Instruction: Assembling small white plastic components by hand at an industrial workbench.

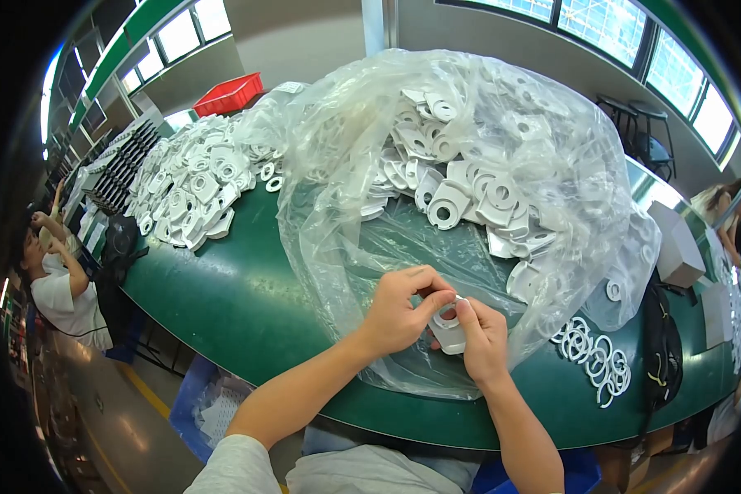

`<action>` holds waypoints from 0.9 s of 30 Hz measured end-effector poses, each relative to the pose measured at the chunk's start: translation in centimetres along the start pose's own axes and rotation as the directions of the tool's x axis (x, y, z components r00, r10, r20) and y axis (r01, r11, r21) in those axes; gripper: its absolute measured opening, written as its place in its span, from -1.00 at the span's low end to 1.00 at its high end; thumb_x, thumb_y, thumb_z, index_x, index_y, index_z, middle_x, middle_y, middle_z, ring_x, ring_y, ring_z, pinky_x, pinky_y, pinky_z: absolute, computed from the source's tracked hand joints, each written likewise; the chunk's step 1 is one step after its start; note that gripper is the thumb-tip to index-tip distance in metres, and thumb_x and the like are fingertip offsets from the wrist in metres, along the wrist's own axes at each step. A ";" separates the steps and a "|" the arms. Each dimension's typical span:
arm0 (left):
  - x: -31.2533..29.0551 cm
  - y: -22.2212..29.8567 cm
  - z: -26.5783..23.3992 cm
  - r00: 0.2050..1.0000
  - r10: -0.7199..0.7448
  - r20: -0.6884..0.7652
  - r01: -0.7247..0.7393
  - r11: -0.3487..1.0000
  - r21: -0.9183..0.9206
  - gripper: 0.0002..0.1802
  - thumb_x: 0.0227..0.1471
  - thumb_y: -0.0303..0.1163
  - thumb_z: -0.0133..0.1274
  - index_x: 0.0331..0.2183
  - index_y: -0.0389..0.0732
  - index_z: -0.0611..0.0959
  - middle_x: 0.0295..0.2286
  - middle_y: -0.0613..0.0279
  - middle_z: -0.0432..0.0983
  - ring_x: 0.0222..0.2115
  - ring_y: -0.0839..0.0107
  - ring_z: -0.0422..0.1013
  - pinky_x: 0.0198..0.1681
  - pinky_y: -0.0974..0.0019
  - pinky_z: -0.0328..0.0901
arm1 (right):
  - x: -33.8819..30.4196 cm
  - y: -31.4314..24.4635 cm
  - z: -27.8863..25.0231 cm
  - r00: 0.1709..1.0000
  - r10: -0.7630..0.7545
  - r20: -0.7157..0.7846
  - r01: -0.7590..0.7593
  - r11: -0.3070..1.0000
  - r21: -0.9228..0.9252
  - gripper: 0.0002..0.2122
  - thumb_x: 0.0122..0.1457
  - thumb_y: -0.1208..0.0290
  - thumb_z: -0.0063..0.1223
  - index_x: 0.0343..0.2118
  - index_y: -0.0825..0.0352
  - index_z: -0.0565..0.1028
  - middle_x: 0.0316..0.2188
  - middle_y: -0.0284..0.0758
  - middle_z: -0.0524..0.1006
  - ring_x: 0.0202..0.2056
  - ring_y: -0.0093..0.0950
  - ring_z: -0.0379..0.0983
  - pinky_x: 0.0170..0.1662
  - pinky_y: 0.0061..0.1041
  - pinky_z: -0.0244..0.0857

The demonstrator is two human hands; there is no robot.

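Both hands meet over the near edge of the green curved counter [239, 296]. The left hand [399, 309] and the right hand [482, 337] each pinch 1 flat white plastic part with a round hole [449, 329], held between them just above the open mouth of a large clear plastic bag [469, 148] heaped with like parts. A loose pile of white parts [193, 181] lies well to the left; white plastic rings [597, 354] lie near the right, beside the bag

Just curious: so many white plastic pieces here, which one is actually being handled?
The white piece pinched between both hands at the bag's near edge; the others lie loose.
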State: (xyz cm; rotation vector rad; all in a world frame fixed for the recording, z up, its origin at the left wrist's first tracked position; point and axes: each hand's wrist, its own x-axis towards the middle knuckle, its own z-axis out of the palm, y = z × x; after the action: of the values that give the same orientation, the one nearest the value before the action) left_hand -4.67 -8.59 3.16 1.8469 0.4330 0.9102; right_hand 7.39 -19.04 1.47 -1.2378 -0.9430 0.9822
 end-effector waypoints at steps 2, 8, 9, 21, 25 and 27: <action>0.2 -0.2 0.3 1.000 -0.019 0.018 0.019 1.000 0.006 -0.88 -0.08 -0.50 0.14 -0.45 -0.36 0.57 -0.51 0.20 0.48 -0.47 0.48 0.41 -0.41 0.45 0.30 | 0.1 0.2 0.2 1.000 0.003 -0.022 -0.003 1.000 0.005 -0.69 0.29 0.31 -0.27 -0.40 0.47 0.44 -0.52 -0.23 0.52 -0.55 -0.51 0.48 -0.52 -0.62 0.36; 0.6 0.2 -0.1 0.989 0.002 0.146 -0.028 0.984 0.176 -0.79 -0.09 -0.48 0.17 -0.35 -0.34 0.55 -0.46 0.20 0.48 -0.43 0.50 0.42 -0.35 0.45 0.33 | 0.7 0.3 -0.8 0.994 0.094 -0.050 -0.091 0.994 0.068 -0.50 0.32 0.06 -0.46 -0.35 0.41 0.46 -0.56 -0.28 0.53 -0.63 -0.57 0.46 -0.67 -0.69 0.25; 0.6 -0.1 -0.6 0.985 -0.034 0.172 0.007 0.988 0.153 -0.76 -0.09 -0.47 0.18 -0.32 -0.34 0.55 -0.45 0.21 0.50 -0.43 0.50 0.42 -0.34 0.45 0.33 | 0.8 0.4 -0.6 0.996 0.073 -0.051 -0.071 0.997 0.028 -0.45 0.30 -0.02 -0.51 -0.34 0.40 0.46 -0.56 -0.29 0.53 -0.64 -0.58 0.45 -0.69 -0.71 0.22; -0.9 -3.3 -20.6 0.822 -0.391 -0.414 0.446 0.894 0.044 -0.84 -0.04 -0.35 0.16 -0.38 -0.21 0.62 -0.62 0.38 0.47 -0.69 0.68 0.26 -0.68 0.54 0.11 | 0.5 1.3 -1.0 0.999 0.012 0.034 -0.010 0.998 -0.059 -0.45 0.29 -0.04 -0.43 -0.38 0.43 0.46 -0.46 -0.17 0.54 -0.44 -0.47 0.48 -0.60 -0.65 0.26; -0.5 -4.5 -34.0 0.562 -0.292 -0.774 0.228 0.954 -0.194 -0.71 0.04 -0.34 0.08 -0.23 -0.33 0.52 -0.53 0.26 0.47 -0.61 0.51 0.41 -0.60 0.48 0.25 | 0.6 1.1 -0.4 0.999 0.000 0.047 0.004 0.996 -0.086 -0.50 0.30 0.04 -0.39 -0.39 0.43 0.46 -0.46 -0.18 0.54 -0.44 -0.48 0.48 -0.59 -0.66 0.26; 1.0 -3.5 -36.6 0.521 -0.343 -0.781 0.262 0.936 -0.236 -0.48 0.03 -0.35 0.08 -0.04 -0.44 0.34 -0.25 -0.05 0.43 -0.38 0.18 0.52 -0.42 0.29 0.39 | 0.7 1.2 -0.6 0.998 0.005 0.070 0.001 0.996 -0.088 -0.52 0.31 0.07 -0.39 -0.37 0.43 0.46 -0.45 -0.19 0.54 -0.44 -0.49 0.48 -0.59 -0.66 0.26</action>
State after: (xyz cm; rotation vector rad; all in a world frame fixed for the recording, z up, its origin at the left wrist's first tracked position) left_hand -31.07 16.35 8.74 1.0861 1.2322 1.4785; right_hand 8.08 -18.51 0.21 -1.2850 -1.0494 0.9997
